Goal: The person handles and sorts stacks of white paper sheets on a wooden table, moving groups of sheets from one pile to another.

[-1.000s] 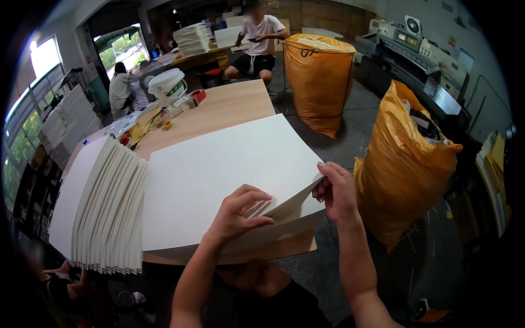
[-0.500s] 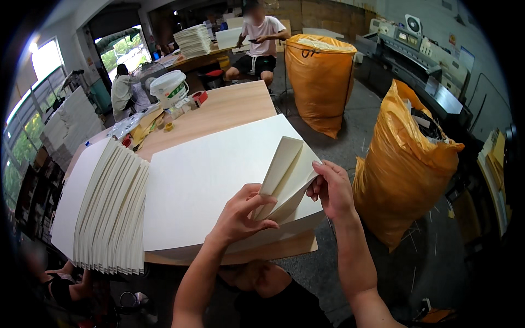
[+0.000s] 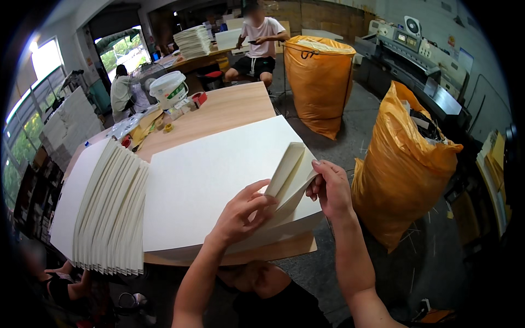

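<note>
A stack of large white paper sheets (image 3: 208, 175) lies before me on the wooden table. At its near right corner, the top sheet is turned up into a narrow folded flap (image 3: 284, 167). My right hand (image 3: 331, 188) pinches this sheet's right edge between thumb and fingers. Curled at the flap's lower left end is my left hand (image 3: 240, 213), its fingers and thumb gripping the folded paper; part of that contact is hidden. Left of the stack, a fanned pile of folded white sheets (image 3: 109, 208) overlaps like shingles.
Tape rolls (image 3: 168, 128) and a white bucket (image 3: 168, 87) stand farther back on the table (image 3: 229, 104). Two large orange sacks, one far (image 3: 320, 82) and one near (image 3: 402, 169), stand to the right. A person (image 3: 260, 44) sits beyond the table; another person (image 3: 68, 284) is low at the left.
The folded flap has tipped lower and shifted slightly right. My left fingers have moved up along it, and the thumb has drawn in toward them. My right hand keeps its pinch.
</note>
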`<state>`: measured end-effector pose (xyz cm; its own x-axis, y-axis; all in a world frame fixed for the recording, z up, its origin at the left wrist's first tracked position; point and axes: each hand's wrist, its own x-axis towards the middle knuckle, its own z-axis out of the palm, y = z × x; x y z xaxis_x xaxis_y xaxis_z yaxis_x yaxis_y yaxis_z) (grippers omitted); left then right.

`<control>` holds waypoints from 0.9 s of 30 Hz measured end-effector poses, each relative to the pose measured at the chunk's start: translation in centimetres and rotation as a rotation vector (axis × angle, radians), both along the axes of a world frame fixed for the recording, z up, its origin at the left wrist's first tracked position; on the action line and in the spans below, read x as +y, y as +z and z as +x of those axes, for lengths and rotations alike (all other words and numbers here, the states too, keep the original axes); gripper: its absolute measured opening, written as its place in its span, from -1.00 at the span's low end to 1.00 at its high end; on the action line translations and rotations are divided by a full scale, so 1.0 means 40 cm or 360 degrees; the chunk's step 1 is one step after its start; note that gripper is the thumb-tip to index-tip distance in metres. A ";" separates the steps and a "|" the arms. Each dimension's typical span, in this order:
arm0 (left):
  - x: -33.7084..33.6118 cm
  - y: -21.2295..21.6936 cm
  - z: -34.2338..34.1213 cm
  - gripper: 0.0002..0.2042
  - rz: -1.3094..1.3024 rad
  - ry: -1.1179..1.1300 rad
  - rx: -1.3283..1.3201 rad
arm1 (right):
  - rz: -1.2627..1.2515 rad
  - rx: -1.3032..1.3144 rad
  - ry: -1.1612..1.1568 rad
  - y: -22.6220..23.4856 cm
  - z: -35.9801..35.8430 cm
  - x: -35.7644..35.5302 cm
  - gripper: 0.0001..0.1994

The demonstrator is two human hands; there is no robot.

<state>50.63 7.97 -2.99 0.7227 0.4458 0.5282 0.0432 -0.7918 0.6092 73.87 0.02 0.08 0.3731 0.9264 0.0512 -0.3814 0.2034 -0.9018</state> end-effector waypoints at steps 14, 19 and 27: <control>0.014 -0.020 0.004 -0.59 0.0151 0.0070 -0.0085 | -0.0003 -0.0279 -0.0135 -0.013 -0.009 0.000 -0.61; -0.022 0.014 0.011 -0.56 0.0080 0.0055 -0.0006 | 0.0102 0.0094 -0.0033 -0.015 -0.007 0.003 -0.62; -0.022 0.026 0.003 -0.51 -0.0082 0.0142 -0.0062 | 0.0255 -0.1616 -0.0917 -0.084 -0.046 -0.101 -0.70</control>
<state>50.76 7.08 -1.96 0.6582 0.5348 0.5298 0.0877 -0.7535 0.6516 72.03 -4.01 -3.26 0.4554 0.5905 0.6663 0.6820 0.2498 -0.6874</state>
